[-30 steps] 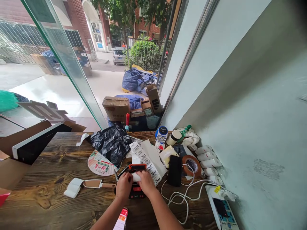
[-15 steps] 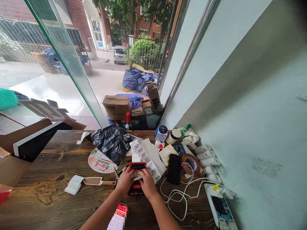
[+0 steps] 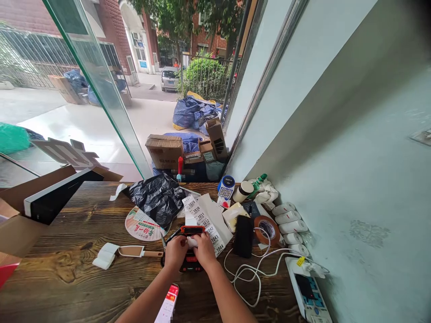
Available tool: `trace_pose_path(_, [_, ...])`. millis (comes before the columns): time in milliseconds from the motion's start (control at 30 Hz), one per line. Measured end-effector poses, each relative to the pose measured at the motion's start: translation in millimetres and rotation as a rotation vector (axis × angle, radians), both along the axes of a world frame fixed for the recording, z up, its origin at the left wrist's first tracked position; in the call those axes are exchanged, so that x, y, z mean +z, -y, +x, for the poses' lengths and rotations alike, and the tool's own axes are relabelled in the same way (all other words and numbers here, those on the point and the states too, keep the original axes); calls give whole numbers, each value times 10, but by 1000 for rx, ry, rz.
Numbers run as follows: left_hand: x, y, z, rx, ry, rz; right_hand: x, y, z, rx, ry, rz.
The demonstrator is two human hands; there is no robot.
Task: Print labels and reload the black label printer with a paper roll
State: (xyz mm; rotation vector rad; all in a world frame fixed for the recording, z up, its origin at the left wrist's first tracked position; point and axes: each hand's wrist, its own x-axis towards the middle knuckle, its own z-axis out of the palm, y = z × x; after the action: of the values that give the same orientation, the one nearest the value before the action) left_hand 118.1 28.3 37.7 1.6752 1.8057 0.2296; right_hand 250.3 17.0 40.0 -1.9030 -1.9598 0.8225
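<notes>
My left hand (image 3: 175, 254) and right hand (image 3: 203, 251) have crept together, still clasping the printer (image 3: 190, 251). A white roll (image 3: 191, 242) sits pinched between them, probably seated.

- A dark wooden table (image 3: 67, 278) is lit by daylight.
- A glass pane (image 3: 97, 89) is set at eleven o'clock.
- A pale wall (image 3: 353, 157) is seen at three o'clock.

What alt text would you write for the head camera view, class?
Both hands, left hand and right hand, rest on a black and orange label printer on a cluttered wooden table, beside numbered labels and white cables.
</notes>
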Motion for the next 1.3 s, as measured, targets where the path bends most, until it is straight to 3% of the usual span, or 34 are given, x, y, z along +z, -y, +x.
trace_pose_path(133, [-59,77,-59,8,52,34,-17,5,27,-4,-40,33])
trace_pose_path(433, [-139,-33,-68,-231,70,180,-127,246,184,76,-142,223])
trace_pose_path(633, [-139,-68,-65,-385,78,179,-312,410,156,64,-177,337])
trace_pose_path(900, [-107,-70,-61,-373,82,149,-456,526,174,50,-202,435])
trace_pose_path(1300, [-235,-78,-35,-311,153,148,-492,523,122,57,-127,473])
